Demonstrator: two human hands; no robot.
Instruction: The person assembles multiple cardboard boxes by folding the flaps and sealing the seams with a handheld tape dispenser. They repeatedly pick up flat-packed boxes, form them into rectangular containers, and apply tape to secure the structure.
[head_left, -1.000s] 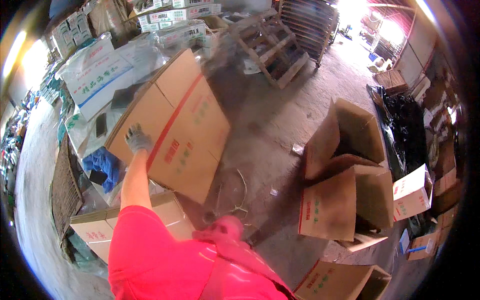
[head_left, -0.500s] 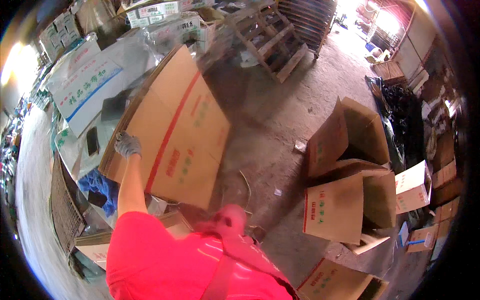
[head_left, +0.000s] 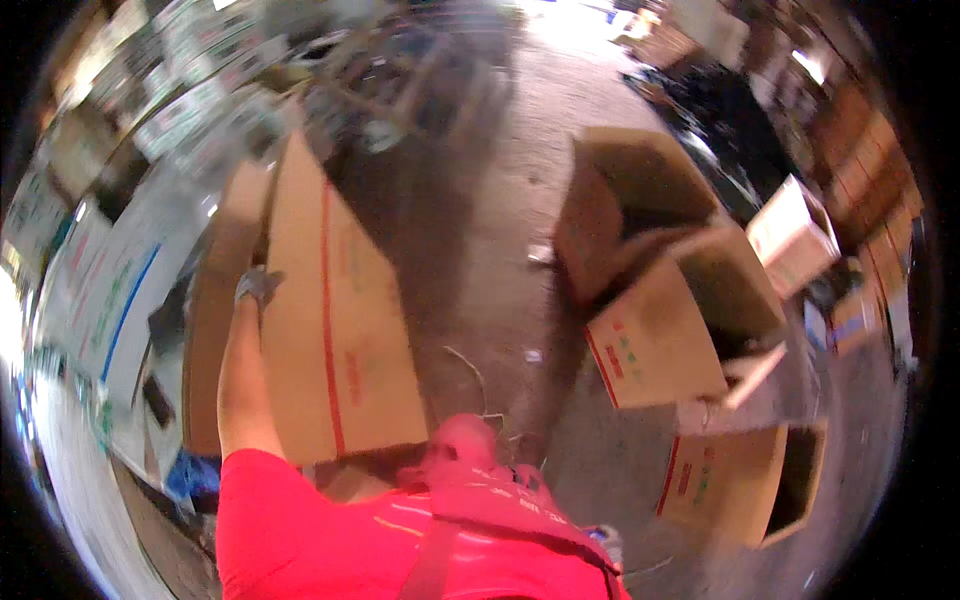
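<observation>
In a grey glove, my left hand (head_left: 258,284) is closed over the edge of a flattened cardboard box (head_left: 375,350), a big brown panel with a red stripe. That panel stands tilted away from more brown cardboard (head_left: 215,310) on its left, with a narrow gap between them. Low in the picture, my right hand (head_left: 608,543) shows only partly past my red sleeve. Something blue and white is at it, too small and blurred to name, and its fingers are mostly hidden.
Opened cartons (head_left: 655,350) stand on the floor to the right, with another box (head_left: 730,480) nearer me. A white carton (head_left: 795,235) lies beyond them beside black sheeting (head_left: 720,120). White boxes (head_left: 120,290) are piled at the left. A wooden pallet (head_left: 400,75) is blurred at the back.
My view has turned to the right. The flattened box in my left hand has swung more upright and away from the cardboard behind it. My right hand has come partly into view.
</observation>
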